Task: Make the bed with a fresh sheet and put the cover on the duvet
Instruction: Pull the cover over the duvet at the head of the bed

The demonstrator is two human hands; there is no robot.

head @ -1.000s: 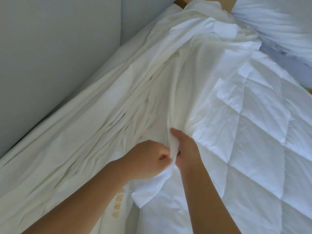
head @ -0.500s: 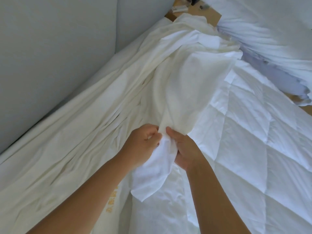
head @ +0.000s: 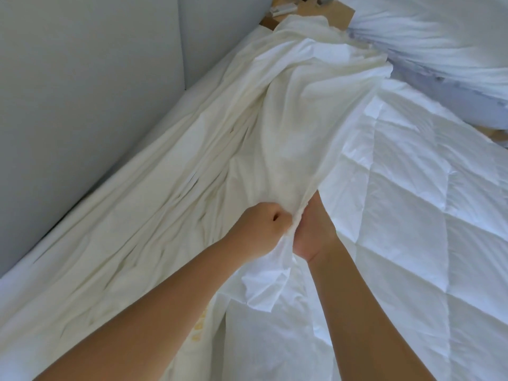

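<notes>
Cream duvet cover [head: 275, 138], bunched edge clenched by curled left grip [head: 261, 229] and right grip [head: 312, 232] side by side, runs lengthwise straight ahead; white quilted duvet [head: 412, 215] lies just right, nearest right grip.

The bed [head: 214, 75] runs along a grey wall [head: 82, 78] on the left, with a strip of white sheet [head: 24, 276] bare at that edge. A creased cream duvet cover [head: 170, 215] lies bunched along its left half. A white quilted duvet [head: 412, 215] lies on the right half, touching the cover.
</notes>
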